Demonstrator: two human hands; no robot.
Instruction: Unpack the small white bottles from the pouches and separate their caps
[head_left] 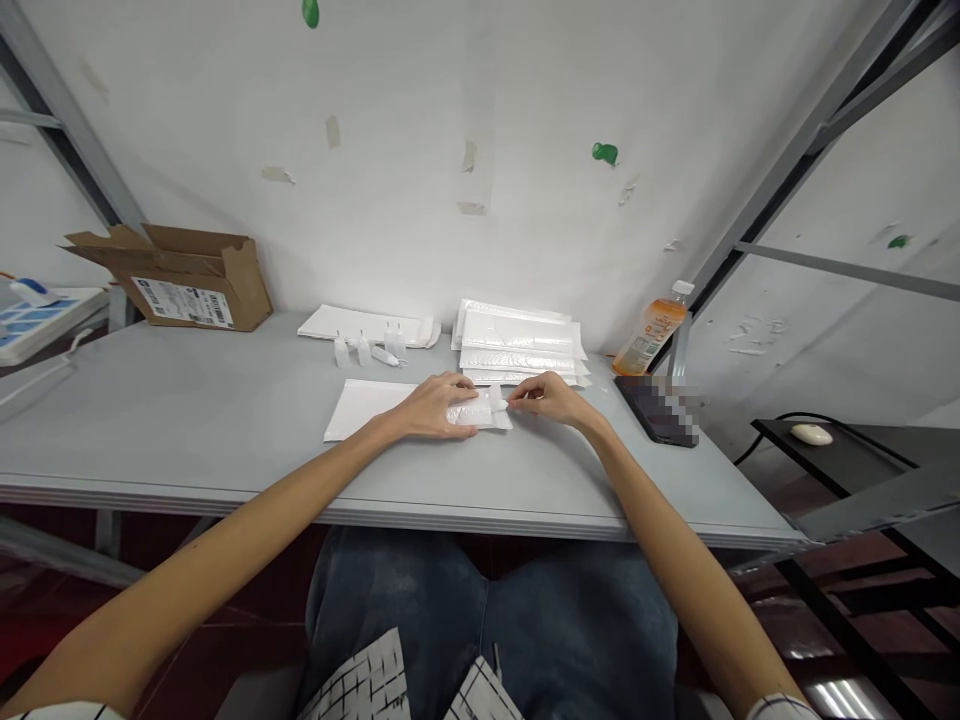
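A white padded mailer lies flat on the table in front of me. My left hand rests across it, thumb and fingers gripping it near its right end, where shiny film shows. At that end sits a small white plastic bottle, its pointed tip facing right. My right hand pinches at this tip with thumb and forefinger. Behind the mailer, several small translucent bottles with thin tips stand upright, and another small bottle lies on its side.
A stack of white padded mailers lies at the back, with more flat white mailers to its left. An open cardboard box stands back left. On the right are an orange drink bottle and a dark phone.
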